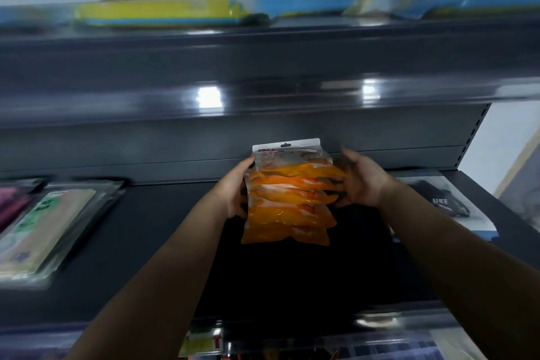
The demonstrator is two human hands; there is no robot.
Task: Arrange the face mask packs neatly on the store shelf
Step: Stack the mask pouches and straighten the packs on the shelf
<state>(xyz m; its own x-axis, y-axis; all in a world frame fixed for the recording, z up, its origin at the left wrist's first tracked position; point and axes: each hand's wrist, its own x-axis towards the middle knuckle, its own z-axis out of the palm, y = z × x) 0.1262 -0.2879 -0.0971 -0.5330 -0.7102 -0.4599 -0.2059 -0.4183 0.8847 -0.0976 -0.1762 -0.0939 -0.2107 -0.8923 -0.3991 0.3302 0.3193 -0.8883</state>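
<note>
Your two hands hold a stack of orange face mask packs over the dark middle shelf.

Your left hand grips the stack's left edge and your right hand cups its right edge, fingers curled around the clear wrappers (the white hang tab points to 12 o'clock). At 9 o'clock from the stack, well apart, lies a green-labelled mask pile; at 3 o'clock a black mask pack. Blurred yellow and blue packs sit on the upper shelf, at 11 o'clock.
</note>
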